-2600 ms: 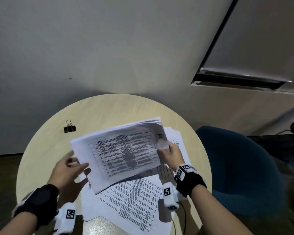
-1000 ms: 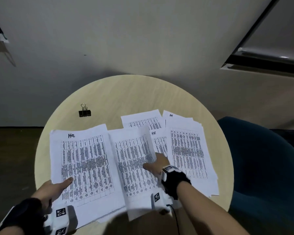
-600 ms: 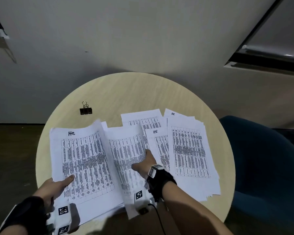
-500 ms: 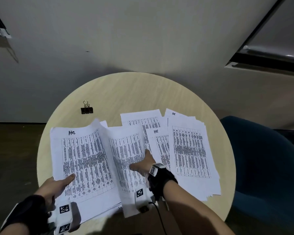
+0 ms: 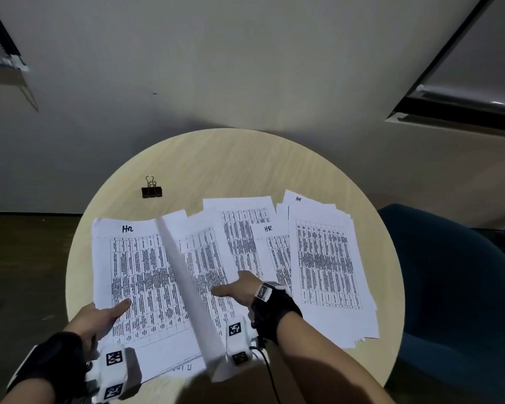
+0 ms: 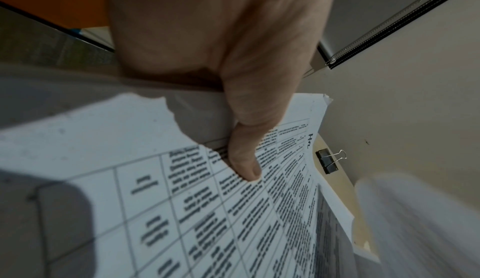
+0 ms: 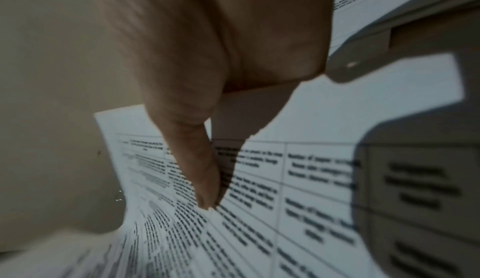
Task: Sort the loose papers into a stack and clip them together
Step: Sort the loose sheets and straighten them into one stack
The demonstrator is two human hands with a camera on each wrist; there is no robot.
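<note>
Printed table sheets lie spread over a round wooden table [image 5: 231,164]. My left hand [image 5: 111,310] pinches the lower left edge of the left stack [image 5: 140,272], marked "Hr", with its thumb [image 6: 244,159] on top. My right hand [image 5: 231,291] pinches the middle sheets [image 5: 207,258], thumb [image 7: 200,169] on the print. Their left edge [image 5: 187,287] stands curled up, showing its white back. More sheets [image 5: 239,225] lie behind. A fanned right stack [image 5: 324,258] lies untouched. The black binder clip [image 5: 151,191] sits at the far left of the table, apart from the papers.
A dark blue chair [image 5: 449,287] stands close to the table's right side. A pale wall rises behind the table. The far half of the tabletop holds only the clip. Dark floor lies to the left.
The bundle held aloft came down onto the table as the left stack. In the last half second the middle sheets' left edge rose and curled towards the left stack.
</note>
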